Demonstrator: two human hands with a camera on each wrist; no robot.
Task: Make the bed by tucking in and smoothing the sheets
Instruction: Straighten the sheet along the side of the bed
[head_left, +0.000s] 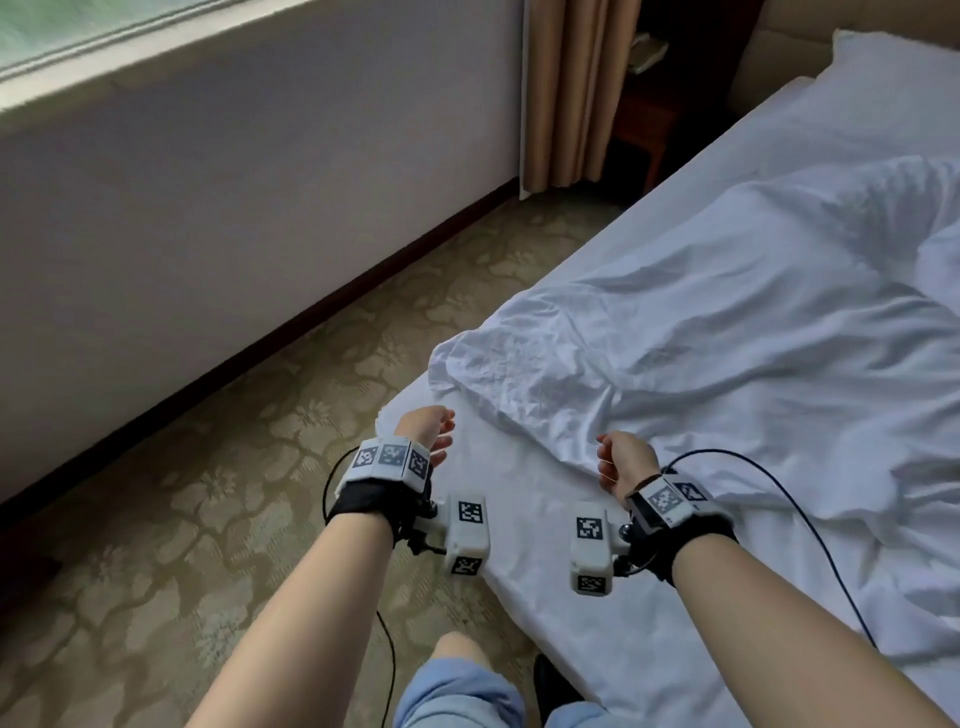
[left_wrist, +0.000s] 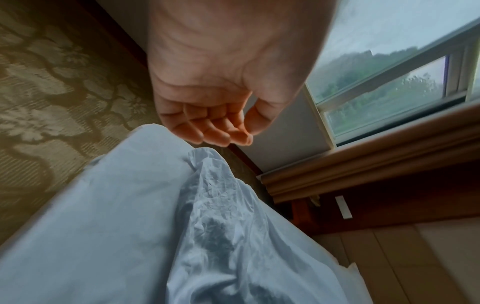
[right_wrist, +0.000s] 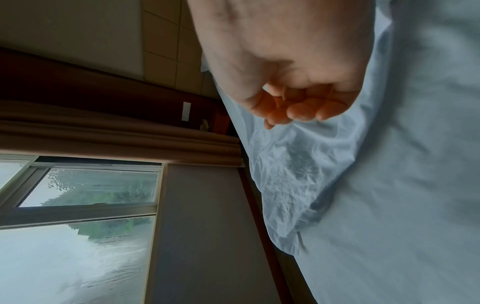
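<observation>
Left hand (head_left: 428, 431): fingers loosely curled, holding nothing, above the bed (head_left: 597, 597) corner.
Right hand (head_left: 623, 460): fingers curled, empty (just short of the cloth).
Top sheet (head_left: 727, 322): crumpled, its corner lying rumpled between both hands.

Rumpled top sheet (head_left: 701, 332) on the bed (head_left: 545, 519), its loose corner near the bed's near-left corner. Left of the bed, carpet (head_left: 208, 467), then wall (head_left: 234, 182) under a window (head_left: 78, 31). Pillow (head_left: 893, 67) at the far end; curtain (head_left: 576, 88) behind.
</observation>
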